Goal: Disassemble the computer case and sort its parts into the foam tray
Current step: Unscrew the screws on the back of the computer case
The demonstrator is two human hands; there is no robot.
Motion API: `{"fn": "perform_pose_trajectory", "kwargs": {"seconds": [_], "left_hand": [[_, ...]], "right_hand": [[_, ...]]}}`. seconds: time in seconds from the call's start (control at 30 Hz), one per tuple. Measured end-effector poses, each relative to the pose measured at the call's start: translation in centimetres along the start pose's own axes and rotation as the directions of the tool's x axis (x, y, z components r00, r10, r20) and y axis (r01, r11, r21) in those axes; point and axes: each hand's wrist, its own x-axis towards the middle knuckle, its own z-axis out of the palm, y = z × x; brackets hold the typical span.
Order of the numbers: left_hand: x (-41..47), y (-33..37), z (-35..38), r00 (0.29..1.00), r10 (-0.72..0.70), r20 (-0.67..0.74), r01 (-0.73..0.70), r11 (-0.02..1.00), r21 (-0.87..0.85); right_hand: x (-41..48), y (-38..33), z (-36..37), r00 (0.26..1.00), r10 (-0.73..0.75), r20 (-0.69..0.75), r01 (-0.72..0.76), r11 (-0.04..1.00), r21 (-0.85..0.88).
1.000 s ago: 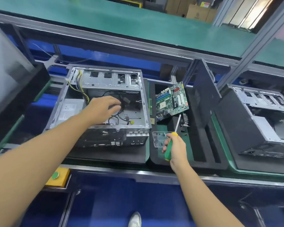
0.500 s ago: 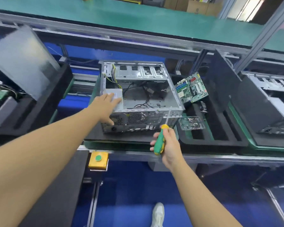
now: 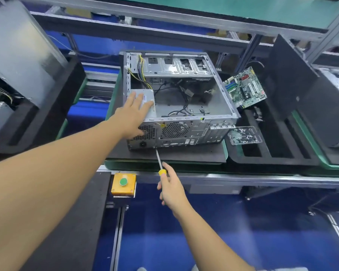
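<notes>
Assembly line bench (image 3: 243,178) in front of me, and the computer case (image 3: 184,132) sits square in the middle on its black foam pad. It lies on its side, open face up, rear panel toward me, long axis running away from me to the drive bays at the far end.

Right of the case, the foam tray (image 3: 278,153) holds the motherboard (image 3: 245,88), propped on edge by the case's far right corner. That part is already sorted.

Now the change: my left hand (image 3: 133,116) has come out of the cables in the case and lies flat, fingers spread, on the power supply (image 3: 145,92) in the case's near left corner. My right hand (image 3: 171,189) has swung over from the tray side, wrapped round the screwdriver (image 3: 159,160). Its shaft points up and away from me, tip at the bottom edge of the rear panel, below the supply's vent. So I reckon the power supply screws are next.

Clear screw box (image 3: 245,135) waits just right of the rear panel.
</notes>
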Motion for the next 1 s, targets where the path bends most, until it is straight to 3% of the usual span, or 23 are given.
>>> {"fn": "perform_pose_trajectory", "kwargs": {"seconds": [0.13, 0.7, 0.87, 1.0], "left_hand": [[0.1, 0.0, 0.1, 1.000, -0.003, -0.007, 0.003, 1.000, -0.005], [0.1, 0.1, 0.2, 0.999, -0.028, -0.043, 0.027, 0.999, -0.024], [0.0, 0.0, 0.2, 0.999, -0.018, -0.048, 0.016, 0.999, -0.033], [0.0, -0.1, 0.3, 0.999, -0.020, -0.049, 0.018, 0.999, -0.041]], "right_hand": [[1.6, 0.4, 1.0, 0.999, -0.017, -0.033, 0.016, 0.998, -0.055], [2.6, 0.4, 1.8, 0.992, 0.127, 0.018, -0.127, 0.949, 0.289], [2.9, 1.2, 0.5, 0.967, 0.231, 0.105, -0.253, 0.844, 0.473], [2.9, 1.1, 0.6, 0.929, 0.246, 0.276, -0.368, 0.686, 0.628]]}}
